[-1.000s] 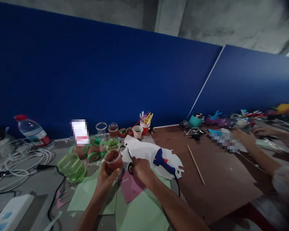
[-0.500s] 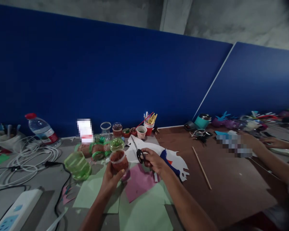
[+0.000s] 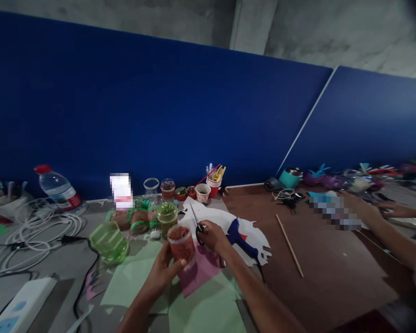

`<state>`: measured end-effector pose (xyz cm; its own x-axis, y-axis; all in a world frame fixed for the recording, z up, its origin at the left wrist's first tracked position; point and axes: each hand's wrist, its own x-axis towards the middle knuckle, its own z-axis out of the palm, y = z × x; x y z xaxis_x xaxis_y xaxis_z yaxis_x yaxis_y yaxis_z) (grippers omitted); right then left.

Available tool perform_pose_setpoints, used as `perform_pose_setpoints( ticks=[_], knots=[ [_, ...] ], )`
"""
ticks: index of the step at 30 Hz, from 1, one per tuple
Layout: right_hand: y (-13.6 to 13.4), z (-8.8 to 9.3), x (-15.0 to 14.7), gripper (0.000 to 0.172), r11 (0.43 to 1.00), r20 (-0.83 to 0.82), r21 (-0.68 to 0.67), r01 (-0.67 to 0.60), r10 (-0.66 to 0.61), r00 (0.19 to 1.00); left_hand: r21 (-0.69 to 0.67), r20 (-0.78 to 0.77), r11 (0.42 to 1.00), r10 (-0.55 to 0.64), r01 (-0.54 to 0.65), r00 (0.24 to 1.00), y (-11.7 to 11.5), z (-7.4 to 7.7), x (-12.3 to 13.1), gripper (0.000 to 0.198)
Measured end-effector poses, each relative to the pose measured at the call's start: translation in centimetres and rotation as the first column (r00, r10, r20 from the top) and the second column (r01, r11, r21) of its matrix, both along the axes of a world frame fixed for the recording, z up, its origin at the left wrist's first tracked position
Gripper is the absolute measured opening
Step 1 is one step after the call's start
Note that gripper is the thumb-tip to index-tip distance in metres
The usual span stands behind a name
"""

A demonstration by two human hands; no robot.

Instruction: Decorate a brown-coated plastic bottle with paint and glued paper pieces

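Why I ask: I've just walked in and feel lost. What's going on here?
A person's left hand grips a reddish cup, while their right hand holds scissors beside it, blades pointing away from the person. Pink paper lies near both hands, partly over green paper. To the right, a glue gun rests on white paper. Farther right, a co-worker's hand is also in view.

Bottle: red-capped, clear
Partition: blue, behind bottle
Cable: white loops, bottle's near side
Power strip: nearer than bottle
Teal cup: well right of bottle
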<state>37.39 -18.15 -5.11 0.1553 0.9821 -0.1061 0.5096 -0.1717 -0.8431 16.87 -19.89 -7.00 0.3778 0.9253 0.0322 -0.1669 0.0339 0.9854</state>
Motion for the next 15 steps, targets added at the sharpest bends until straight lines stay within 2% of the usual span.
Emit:
perform_pose_setpoints(
  ticks=[4,7,11,15],
  knots=[
    [-0.5,0.3,-0.4,0.034,0.999,0.37,-0.021,0.031,-0.021,0.929,0.019,0.071,1.0,0.014,-0.015,0.997,0.2,-0.7,0.1,0.076],
    [-1.0,1.0,-1.1,0.03,0.998,0.514,-0.06,0.019,0.014,0.857,0.022,0.114,1.0,0.018,-0.02,0.993,0.3,-0.7,0.1,0.08],
    [-1.5,1.2,-2.0,0.031,0.998,0.547,-0.068,-0.016,0.051,0.836,-0.028,0.111,0.999,0.018,-0.015,0.994,0.4,-0.6,-0.1,0.073],
    [-1.5,0.8,-1.9,0.025,0.992,0.444,-0.001,-0.122,0.11,0.889,-0.071,0.144,0.995,0.076,-0.066,0.987,0.7,-1.0,-0.4,0.076]
  ],
)
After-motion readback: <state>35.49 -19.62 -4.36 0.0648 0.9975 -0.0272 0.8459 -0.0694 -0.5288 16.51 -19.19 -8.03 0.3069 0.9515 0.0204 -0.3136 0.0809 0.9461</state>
